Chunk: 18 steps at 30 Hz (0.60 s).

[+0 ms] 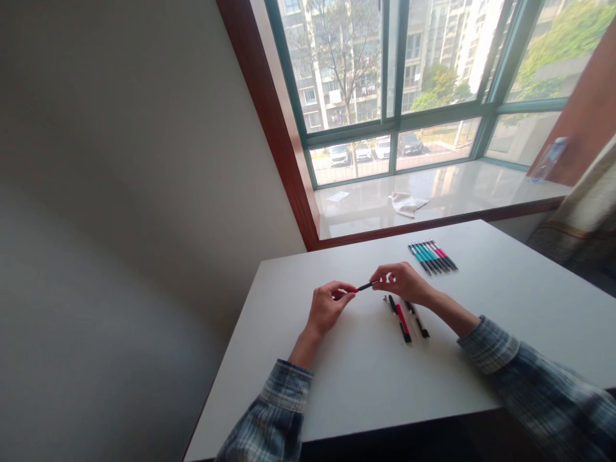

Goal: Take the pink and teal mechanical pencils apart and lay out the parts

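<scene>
A red and black pen (pixel 366 286) is held above the white table between my two hands. My left hand (pixel 328 308) is closed on its red part, with thumb and fingers pinched together. At the other, dark end, my right hand (pixel 402 282) pinches with thumb and fingertips; the very tip is hidden by them. Below my right hand lie several loose pen parts: a red and black piece (pixel 402 321), a clear and black piece (pixel 421 326) and small dark pieces beside them.
Several teal and pink pens (pixel 432 258) lie side by side in a row at the back right of the white table (pixel 356 378). Behind the table is a window sill (pixel 366 208) with a crumpled cloth (pixel 407 204). A wall (pixel 144 192) stands to the left.
</scene>
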### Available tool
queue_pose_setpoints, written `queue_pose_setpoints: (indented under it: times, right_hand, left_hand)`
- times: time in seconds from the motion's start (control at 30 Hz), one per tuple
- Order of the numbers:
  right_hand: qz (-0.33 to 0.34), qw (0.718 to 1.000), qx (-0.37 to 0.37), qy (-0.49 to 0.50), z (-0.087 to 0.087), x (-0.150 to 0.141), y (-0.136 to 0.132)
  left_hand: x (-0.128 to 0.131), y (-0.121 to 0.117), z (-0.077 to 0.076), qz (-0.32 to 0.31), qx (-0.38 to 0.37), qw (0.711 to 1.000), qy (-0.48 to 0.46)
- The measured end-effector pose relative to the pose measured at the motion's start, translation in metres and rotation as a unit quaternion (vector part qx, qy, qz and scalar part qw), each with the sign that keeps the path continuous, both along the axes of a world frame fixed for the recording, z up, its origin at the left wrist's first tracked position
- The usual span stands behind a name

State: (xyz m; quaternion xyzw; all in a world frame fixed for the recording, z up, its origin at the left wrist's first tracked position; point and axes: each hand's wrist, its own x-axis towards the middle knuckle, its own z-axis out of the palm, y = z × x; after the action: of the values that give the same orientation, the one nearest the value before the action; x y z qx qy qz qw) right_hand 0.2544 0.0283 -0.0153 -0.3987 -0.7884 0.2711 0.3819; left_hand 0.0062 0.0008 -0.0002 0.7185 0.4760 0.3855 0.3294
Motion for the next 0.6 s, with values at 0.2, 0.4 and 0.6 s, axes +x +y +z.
queue_pose_setpoints:
  times: [0.2,0.4,0.6]
  right_hand:
    - [-0.006,1.0,0.01,-0.004,0.0007,-0.0007,0.0001]
    - [-0.003,1.0,0.012,0.01,0.0007,-0.0014,0.0001]
    - [0.002,1.0,0.017,0.02,0.001,-0.0011,0.0]
  left_hand:
    - [-0.002,0.0015,-0.0009,0.001,0.024,1.0,0.015]
    - [-0.0042,0.0026,-0.0025,-0.005,0.001,1.0,-0.005]
    - [-0.0039,0.0028,-0.0019,-0.002,-0.021,0.999,-0.03]
